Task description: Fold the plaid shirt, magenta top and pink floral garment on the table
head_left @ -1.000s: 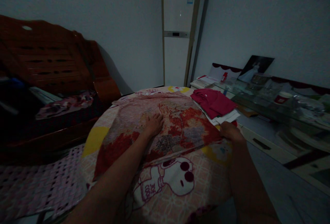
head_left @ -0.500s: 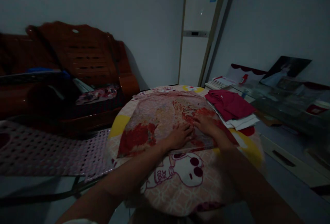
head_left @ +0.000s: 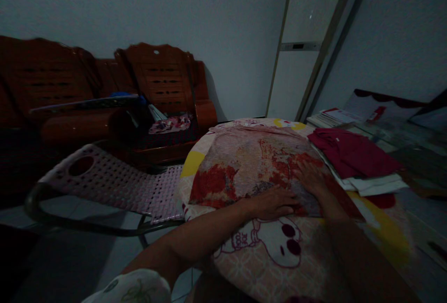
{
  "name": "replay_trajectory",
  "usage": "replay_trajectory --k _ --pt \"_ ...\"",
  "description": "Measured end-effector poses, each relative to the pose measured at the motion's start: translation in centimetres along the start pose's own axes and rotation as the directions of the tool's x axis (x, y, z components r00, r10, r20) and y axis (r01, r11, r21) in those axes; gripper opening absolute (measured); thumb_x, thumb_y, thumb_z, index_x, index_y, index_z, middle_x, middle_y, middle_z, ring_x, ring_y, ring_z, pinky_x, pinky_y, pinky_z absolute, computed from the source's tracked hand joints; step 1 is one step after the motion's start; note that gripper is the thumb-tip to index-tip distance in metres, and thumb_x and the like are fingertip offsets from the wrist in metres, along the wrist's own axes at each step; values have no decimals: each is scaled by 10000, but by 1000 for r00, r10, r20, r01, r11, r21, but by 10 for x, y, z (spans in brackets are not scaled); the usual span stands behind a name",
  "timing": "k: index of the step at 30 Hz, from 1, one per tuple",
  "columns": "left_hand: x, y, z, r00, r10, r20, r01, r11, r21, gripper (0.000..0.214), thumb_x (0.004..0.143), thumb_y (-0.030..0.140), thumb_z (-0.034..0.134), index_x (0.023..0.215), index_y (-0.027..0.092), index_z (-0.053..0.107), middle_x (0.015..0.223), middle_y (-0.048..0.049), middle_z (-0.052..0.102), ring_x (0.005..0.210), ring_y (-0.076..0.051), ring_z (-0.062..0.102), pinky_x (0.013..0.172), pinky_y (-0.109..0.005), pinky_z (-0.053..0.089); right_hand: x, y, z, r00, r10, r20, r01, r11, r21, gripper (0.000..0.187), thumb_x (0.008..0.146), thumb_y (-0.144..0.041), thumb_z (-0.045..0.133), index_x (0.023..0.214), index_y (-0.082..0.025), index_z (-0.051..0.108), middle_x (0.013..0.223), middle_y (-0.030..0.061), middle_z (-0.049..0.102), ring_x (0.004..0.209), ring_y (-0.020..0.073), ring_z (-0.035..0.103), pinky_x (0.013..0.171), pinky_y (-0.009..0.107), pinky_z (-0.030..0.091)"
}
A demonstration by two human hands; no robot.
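A thin pinkish-grey cloth piece with red blotches (head_left: 244,154), perhaps a garment, lies spread flat over the round table. My left hand (head_left: 274,203) rests palm down on its near edge, fingers stretched out to the right. Farther up and to the right, my right hand (head_left: 309,175) presses flat on the same fabric with its fingers extended. Neither hand grips anything. Under the fabric is a tablecloth (head_left: 240,261) with a cartoon dog and yellow patches.
Folded dark-red clothing (head_left: 352,151) sits on white cloth (head_left: 379,184) at the table's right. A woven chair (head_left: 115,182) stands left, before wooden seating (head_left: 167,79). A tall white cabinet-like unit (head_left: 296,79) stands behind. At right is a glass-topped surface (head_left: 412,131).
The view has swung left, so everything sits farther right. My left hand has slid toward the fabric's near edge, and the gap between my hands has widened.
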State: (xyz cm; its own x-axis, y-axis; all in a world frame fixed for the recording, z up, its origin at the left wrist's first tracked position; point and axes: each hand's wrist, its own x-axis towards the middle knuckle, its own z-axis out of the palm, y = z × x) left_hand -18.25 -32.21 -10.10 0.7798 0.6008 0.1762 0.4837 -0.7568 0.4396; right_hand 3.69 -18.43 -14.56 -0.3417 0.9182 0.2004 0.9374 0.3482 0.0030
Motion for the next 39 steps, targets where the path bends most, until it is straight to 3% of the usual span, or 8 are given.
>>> replay_trajectory --k 4,9,16,21,25,33,36,39 --pt "-5 -21 -13 976 -137 -166 145 989 36 467 1025 342 343 1435 170 484 1511 -132 465 1434 -212 376 1190 -399 269 2 5 15 998 -9 -69 9 1000 -5 545 972 -379 380 1441 -113 464 1511 194 448 1423 316 379 1146 508 287" --pt "-16 -43 -17 913 -384 -138 406 890 208 553 1015 455 348 1515 217 356 1573 -136 368 1475 -263 293 1203 -536 167 0 1 15 996 38 -87 -37 999 10 544 982 -384 363 1432 -99 474 1494 196 469 1431 312 365 1164 495 250" --pt "-15 -46 -11 908 -396 -133 418 874 247 564 1023 471 300 1534 232 321 1600 -112 321 1483 -263 275 1205 -535 164 -1 -6 -1 998 46 -43 -41 994 96 591 976 -408 370 1467 -83 422 1545 212 387 1451 323 327 1166 508 249" --pt "-13 -46 -12 902 -408 -140 431 866 255 555 1018 457 335 1527 236 338 1589 -100 348 1479 -260 287 1207 -527 177 0 9 -7 971 226 -73 -219 971 94 573 973 -368 350 1417 -25 465 1474 246 470 1416 330 382 1159 490 275" --pt "-14 -47 -11 900 -412 -138 435 865 252 550 1016 442 349 1524 229 345 1591 -102 344 1482 -256 279 1207 -529 176 -2 13 -7 961 217 -173 -208 976 68 560 958 -337 366 1392 -3 480 1447 250 500 1393 326 415 1147 467 304" --pt "-13 -47 -11 903 -408 -133 429 871 241 553 1014 441 344 1525 231 337 1594 -108 337 1478 -256 289 1205 -537 175 -2 13 -6 945 285 -157 -271 957 105 535 958 -355 359 1308 -4 563 1371 291 550 1346 357 459 1130 493 320" --pt "-13 -47 -11 908 -399 -131 419 878 233 557 1014 443 338 1530 235 326 1601 -105 323 1475 -263 293 1202 -543 178 -3 10 -9 952 252 -172 -231 964 130 610 933 -377 396 1400 9 469 1449 283 480 1392 367 403 1138 525 298" --pt "-13 -48 -10 908 -396 -137 418 881 223 556 1014 446 333 1527 233 332 1596 -106 333 1475 -264 290 1201 -544 178 -5 -7 -11 984 87 -157 -60 983 171 645 946 -396 373 1488 -46 375 1543 224 384 1443 323 338 1154 504 284"
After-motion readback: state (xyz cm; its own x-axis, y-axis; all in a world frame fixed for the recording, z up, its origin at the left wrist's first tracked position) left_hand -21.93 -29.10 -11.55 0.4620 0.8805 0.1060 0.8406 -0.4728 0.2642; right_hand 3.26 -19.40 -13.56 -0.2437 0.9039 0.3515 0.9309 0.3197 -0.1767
